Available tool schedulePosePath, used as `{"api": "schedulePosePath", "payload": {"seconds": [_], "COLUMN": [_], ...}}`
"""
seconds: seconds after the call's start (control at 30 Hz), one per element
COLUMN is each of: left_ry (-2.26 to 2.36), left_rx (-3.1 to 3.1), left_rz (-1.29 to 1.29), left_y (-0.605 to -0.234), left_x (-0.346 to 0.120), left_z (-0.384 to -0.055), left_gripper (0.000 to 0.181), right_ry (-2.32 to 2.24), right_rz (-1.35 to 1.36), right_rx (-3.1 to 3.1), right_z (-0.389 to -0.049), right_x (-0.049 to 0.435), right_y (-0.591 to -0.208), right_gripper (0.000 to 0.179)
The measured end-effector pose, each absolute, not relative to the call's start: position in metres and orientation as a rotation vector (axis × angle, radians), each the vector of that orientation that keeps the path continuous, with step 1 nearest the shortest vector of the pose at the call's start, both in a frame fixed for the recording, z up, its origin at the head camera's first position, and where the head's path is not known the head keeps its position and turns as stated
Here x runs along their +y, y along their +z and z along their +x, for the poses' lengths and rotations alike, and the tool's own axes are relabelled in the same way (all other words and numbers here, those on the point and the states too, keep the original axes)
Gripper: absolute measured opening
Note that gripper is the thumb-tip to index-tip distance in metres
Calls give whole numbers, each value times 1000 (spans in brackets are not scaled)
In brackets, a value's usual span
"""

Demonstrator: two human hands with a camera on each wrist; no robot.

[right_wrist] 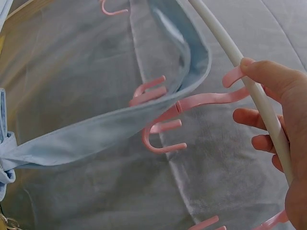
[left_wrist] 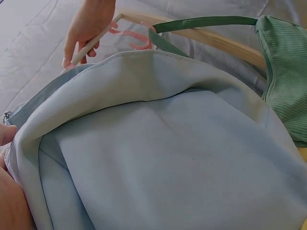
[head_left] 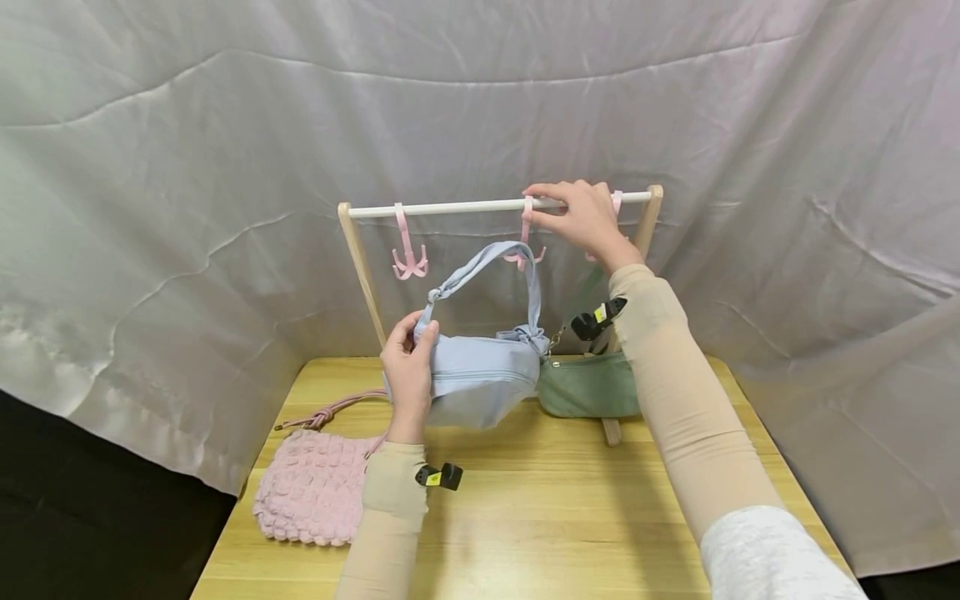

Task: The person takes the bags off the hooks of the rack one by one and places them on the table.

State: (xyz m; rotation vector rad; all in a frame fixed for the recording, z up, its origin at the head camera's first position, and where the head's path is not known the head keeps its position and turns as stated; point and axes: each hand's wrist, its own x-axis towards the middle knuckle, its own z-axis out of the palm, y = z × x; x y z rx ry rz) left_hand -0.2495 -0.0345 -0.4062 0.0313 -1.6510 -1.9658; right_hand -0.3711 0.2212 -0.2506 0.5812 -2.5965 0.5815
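Gripping the blue bag (head_left: 483,371) at its left end with my left hand (head_left: 408,362), fingers and thumb clamped on it, above the far part of the table (head_left: 525,517). My right hand (head_left: 583,217) is pinching the top of the middle pink hook (head_left: 527,223) on the white bar (head_left: 465,207). The strap (head_left: 480,263) loops up by that hook, can't tell if it's caught. Green bag (head_left: 588,390) just right, bumpy pink bag (head_left: 315,487) nearer on the left.

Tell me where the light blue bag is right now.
In the head view, the light blue bag is near the centre, held by the left hand, just left of the green bag.
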Motion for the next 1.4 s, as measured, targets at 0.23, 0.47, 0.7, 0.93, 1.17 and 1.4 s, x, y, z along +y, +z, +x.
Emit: {"api": "schedulePosePath", "payload": {"seconds": [0.23, 0.47, 0.7, 0.93, 1.17, 1.4], "left_ry": [-2021, -2030, -2046, -2041, -2060, -2059], "left_rx": [-1543, -1489, -1446, -1414, -1365, -1350], "left_rz": [3, -29, -48, -47, -48, -31], "left_y": [-406, -407, -408, -407, -405, -408], "left_x": [-37, -40, -41, -42, -45, -47], "left_z": [-248, -246, -245, -245, -241, -242], "left_gripper": [27, 29, 28, 25, 23, 23], "right_ry": [567, 559, 550, 549, 551, 538], "right_rz": [581, 566, 566, 569, 579, 566], "right_rx": [-2586, -2583, -2577, -2562, -2553, -2557], "right_z": [-370, -371, -372, -372, -372, -371], "right_x": [221, 222, 223, 223, 223, 225], "right_y": [-251, -252, -252, -254, -254, -253], "right_gripper": [44, 44, 44, 44, 43, 44]}}
